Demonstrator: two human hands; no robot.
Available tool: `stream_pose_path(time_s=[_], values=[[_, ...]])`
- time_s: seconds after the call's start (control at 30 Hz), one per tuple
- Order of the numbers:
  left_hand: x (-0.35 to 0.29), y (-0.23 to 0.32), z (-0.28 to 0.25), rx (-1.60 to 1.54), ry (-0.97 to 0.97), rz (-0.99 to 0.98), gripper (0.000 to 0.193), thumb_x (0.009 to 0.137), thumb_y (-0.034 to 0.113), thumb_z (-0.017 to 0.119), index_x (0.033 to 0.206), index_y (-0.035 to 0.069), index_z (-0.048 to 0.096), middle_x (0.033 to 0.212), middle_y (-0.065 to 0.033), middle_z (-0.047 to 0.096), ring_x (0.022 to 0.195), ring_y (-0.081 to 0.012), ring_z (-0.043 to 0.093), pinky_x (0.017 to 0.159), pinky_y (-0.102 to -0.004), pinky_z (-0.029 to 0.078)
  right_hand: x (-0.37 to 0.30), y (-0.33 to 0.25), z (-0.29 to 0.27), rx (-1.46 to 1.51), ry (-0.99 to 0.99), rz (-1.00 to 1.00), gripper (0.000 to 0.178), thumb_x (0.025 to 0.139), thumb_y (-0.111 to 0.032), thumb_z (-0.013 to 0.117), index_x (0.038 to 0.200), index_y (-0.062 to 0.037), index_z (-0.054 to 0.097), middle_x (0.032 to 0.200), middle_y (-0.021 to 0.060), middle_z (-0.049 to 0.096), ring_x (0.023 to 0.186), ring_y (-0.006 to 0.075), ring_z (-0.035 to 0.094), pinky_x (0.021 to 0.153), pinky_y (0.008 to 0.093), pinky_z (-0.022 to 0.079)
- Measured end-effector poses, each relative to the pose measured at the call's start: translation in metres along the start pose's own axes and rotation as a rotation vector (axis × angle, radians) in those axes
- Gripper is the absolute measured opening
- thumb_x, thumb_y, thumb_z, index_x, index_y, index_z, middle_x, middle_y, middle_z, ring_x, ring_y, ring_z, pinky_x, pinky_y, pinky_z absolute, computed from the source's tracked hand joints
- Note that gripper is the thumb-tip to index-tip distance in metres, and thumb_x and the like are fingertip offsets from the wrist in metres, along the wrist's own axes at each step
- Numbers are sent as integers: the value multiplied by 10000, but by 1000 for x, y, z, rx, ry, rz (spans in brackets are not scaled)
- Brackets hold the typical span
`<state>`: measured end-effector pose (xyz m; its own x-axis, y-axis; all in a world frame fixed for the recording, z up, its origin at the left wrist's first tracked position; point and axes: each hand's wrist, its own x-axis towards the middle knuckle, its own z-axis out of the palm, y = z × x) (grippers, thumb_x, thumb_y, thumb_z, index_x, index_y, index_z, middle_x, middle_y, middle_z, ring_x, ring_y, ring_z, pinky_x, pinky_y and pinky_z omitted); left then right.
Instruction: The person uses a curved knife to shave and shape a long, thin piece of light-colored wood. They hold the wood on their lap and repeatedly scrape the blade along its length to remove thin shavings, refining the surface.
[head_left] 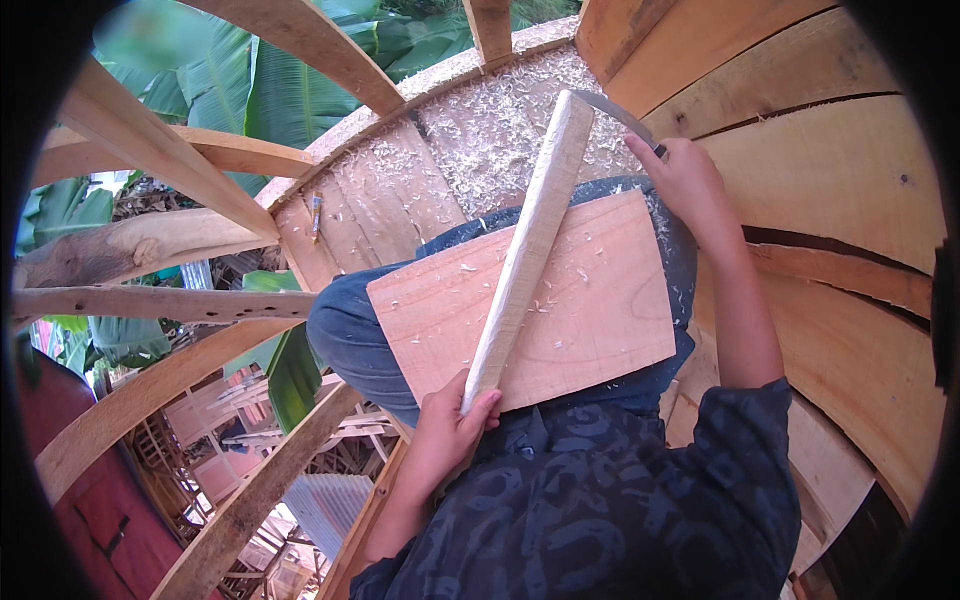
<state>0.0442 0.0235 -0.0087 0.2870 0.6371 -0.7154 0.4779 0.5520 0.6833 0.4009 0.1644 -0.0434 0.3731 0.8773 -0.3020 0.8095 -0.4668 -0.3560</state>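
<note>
My left hand (452,428) is closed around the near end of a long, pale wooden bar (535,230). The bar slants up and away to the right, across a flat wooden board (600,310) that rests on my lap. In my right hand (685,180) is a knife with a curved grey blade (612,108), its dark handle mostly hidden by my fingers. The blade's tip reaches the far end of the bar; whether it touches the wood I cannot tell. A few curled shavings lie on the board.
Wood shavings (490,130) cover much of the plank floor (370,205) ahead of my legs. A plank wall (830,170) rises close on my right. On the left are open wooden beams (190,165), with a drop to lumber and a corrugated sheet (325,505) below. A small pen-like object (316,215) lies near the edge.
</note>
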Motion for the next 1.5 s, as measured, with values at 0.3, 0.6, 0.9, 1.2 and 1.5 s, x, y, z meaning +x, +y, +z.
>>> stream_pose_path(time_s=[0.3,0.6,0.9,1.2,1.5], values=[[-17,1,-19,414,98,32,246,967,193,621,1042,-21,527,649,-207,604,631,-358,640,562,-400,474,-37,-3,-1,223,-27,-72,736,942,-642,491,671,25,642,651,245,612,668,394,652,649,469,519],[-22,-1,-12,423,147,80,250,959,192,630,1041,-19,524,640,-260,589,649,-453,636,542,-450,466,-35,-20,17,-77,64,-287,792,913,-710,457,672,11,677,636,195,645,643,342,677,584,429,541],[-25,-3,-10,321,131,9,204,985,179,588,1017,-19,554,655,-80,615,583,-150,615,572,-300,491,-28,-28,18,-63,71,-214,761,887,-699,516,729,24,697,694,224,649,706,387,664,650,460,521],[-53,-12,-16,245,178,-50,224,985,177,588,1073,-26,555,659,-71,609,578,-138,609,562,-302,490,-31,-53,31,-112,83,-313,777,893,-725,472,698,-6,693,688,205,656,695,367,673,644,460,527],[-91,-40,-19,243,308,-67,271,976,235,602,1084,-9,553,642,-183,639,598,-331,678,562,-413,493,-30,-43,-15,-7,61,-261,796,910,-718,463,667,16,651,630,225,617,664,390,664,612,475,521]])
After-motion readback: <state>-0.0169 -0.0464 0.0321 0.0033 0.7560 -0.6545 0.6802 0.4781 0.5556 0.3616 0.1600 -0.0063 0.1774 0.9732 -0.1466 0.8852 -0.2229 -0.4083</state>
